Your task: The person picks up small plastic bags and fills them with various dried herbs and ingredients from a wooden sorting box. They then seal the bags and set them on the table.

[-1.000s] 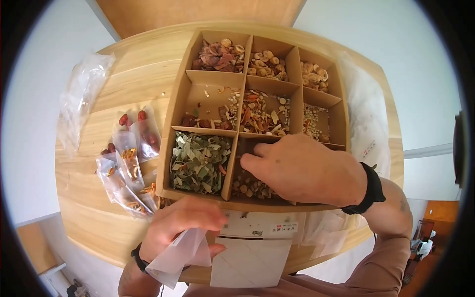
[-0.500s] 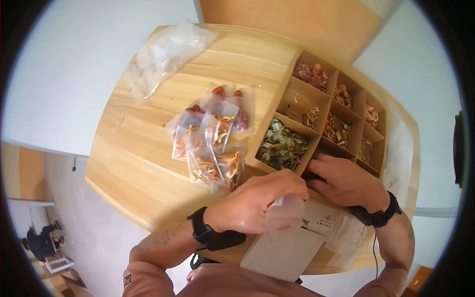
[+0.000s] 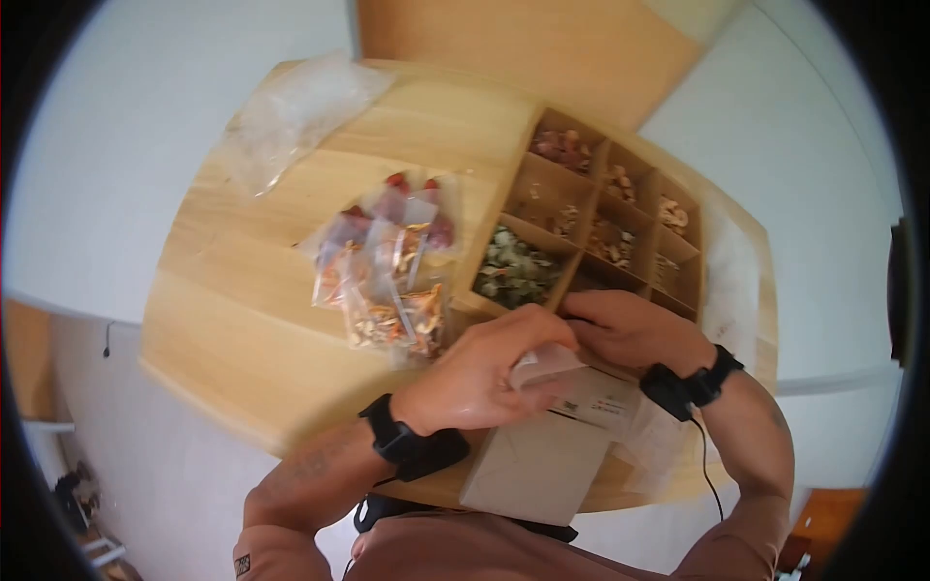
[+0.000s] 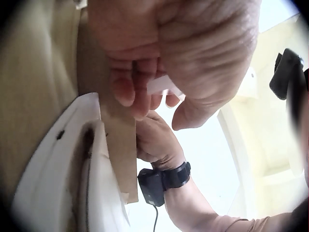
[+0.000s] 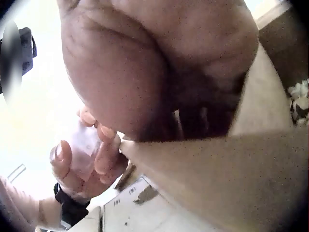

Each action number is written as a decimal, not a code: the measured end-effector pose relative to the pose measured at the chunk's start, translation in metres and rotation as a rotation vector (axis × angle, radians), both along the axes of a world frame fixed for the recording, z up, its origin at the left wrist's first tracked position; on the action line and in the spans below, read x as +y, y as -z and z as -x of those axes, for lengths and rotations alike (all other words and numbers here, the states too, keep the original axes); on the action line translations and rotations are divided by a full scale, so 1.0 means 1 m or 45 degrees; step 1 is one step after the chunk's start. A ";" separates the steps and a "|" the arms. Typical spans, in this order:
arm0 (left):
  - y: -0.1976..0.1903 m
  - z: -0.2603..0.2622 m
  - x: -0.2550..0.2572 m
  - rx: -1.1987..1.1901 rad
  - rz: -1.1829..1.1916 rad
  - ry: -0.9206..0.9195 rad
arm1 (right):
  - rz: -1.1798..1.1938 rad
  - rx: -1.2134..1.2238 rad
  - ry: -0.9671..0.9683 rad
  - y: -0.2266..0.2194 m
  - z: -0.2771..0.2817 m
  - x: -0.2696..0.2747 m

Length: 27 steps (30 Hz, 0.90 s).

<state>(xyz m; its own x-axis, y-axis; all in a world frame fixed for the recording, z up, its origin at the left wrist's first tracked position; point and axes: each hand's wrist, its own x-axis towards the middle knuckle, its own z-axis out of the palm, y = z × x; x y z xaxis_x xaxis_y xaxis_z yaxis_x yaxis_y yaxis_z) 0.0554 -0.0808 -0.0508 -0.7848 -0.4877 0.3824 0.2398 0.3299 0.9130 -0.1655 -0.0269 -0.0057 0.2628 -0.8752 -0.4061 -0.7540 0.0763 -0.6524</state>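
In the head view my left hand (image 3: 475,373) holds a small translucent bag (image 3: 547,364) at the near side of a divided cardboard box (image 3: 531,182). The right wrist view shows the bag (image 5: 83,145) pinched between thumb and fingers. My right hand (image 3: 630,324) reaches into the box's front middle compartment. Its fingers are hidden down behind the front wall (image 5: 227,169), so I cannot tell what they hold. Dried green leaves (image 3: 518,266) fill the compartment to the left. Other compartments hold dried slices and pieces, among them reddish-purple petals (image 3: 562,147) at the back.
Several filled clear packets (image 3: 387,315) lie overlapped left of the box, some with red dates (image 3: 397,182). A crumpled plastic bag (image 3: 305,121) lies at the table's far left. A white flat stack (image 3: 538,465) sits at the near edge, with clear bags (image 3: 654,445) beside it.
The head view has turned left, so the box appears farther right. My left hand has moved up with its bag to the box's front edge. My right hand stays in the same compartment, now deeper.
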 end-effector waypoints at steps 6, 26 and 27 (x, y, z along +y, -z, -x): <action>-0.005 0.000 0.004 -0.064 -0.018 -0.029 | -0.066 -0.037 0.170 0.001 -0.012 0.002; -0.005 0.000 0.005 -0.152 -0.134 -0.024 | 0.429 0.031 0.439 0.009 -0.026 0.011; -0.007 -0.001 0.005 -0.168 -0.135 -0.034 | 0.472 -0.008 0.497 0.009 -0.026 0.011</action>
